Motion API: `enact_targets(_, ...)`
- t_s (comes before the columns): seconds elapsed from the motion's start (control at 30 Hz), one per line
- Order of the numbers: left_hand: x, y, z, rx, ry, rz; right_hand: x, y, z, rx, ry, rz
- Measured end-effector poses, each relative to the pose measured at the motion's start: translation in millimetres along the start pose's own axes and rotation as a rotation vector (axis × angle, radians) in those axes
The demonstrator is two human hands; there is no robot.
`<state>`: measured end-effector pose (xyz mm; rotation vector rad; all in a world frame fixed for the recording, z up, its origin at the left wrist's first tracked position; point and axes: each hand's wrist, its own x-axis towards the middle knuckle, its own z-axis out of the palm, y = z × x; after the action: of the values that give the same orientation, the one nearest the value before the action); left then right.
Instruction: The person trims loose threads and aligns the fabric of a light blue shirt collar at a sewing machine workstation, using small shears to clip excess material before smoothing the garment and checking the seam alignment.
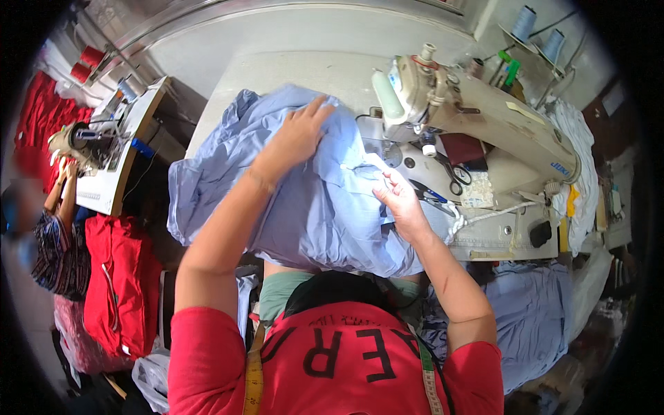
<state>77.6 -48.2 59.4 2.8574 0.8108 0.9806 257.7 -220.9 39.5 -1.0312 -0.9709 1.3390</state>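
Note:
A light blue cloth garment [277, 214], rumpled, spreads over the sewing table and hangs over its front edge towards my lap. My left hand [302, 131] lies on its far part, fingers stretched out and slightly apart. Near the sewing machine [484, 128], my right hand [401, 200] pinches a pale edge of the garment between thumb and fingers. That edge lies just in front of the machine's needle area, which is partly hidden by the machine head. Whether the cloth is under the presser foot I cannot tell.
Black-handled scissors [460, 178] and dark snips [429, 194] lie right of my right hand. Blue thread cones [524, 23] stand at the back right. More blue cloth [526, 318] hangs below right. At left, another person works at a second sewing machine [69, 145] beside red cloth [121, 283].

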Motion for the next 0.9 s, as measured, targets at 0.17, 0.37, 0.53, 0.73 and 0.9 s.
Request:
enact_targets(0.17,-41,103,-25,-0.767,-0.109,-0.335,-13,1,-3,-0.201,0.013,-0.111)
enact_targets(0.37,-68,117,5,-1.184,-0.051,-0.567,-33,-17,44,-0.683,-0.039,-0.285)
enact_targets(0.53,-70,104,1,-1.273,0.039,-0.739,-28,-25,26,-0.294,-0.361,0.003)
enact_targets(0.73,-77,97,-3,-1.400,-0.096,-0.818,-31,-41,-31,-1.176,0.127,-0.214)
enact_targets(0.9,-69,106,-2,-1.386,-0.180,-0.864,-48,-34,-69,-1.680,0.296,-0.101)
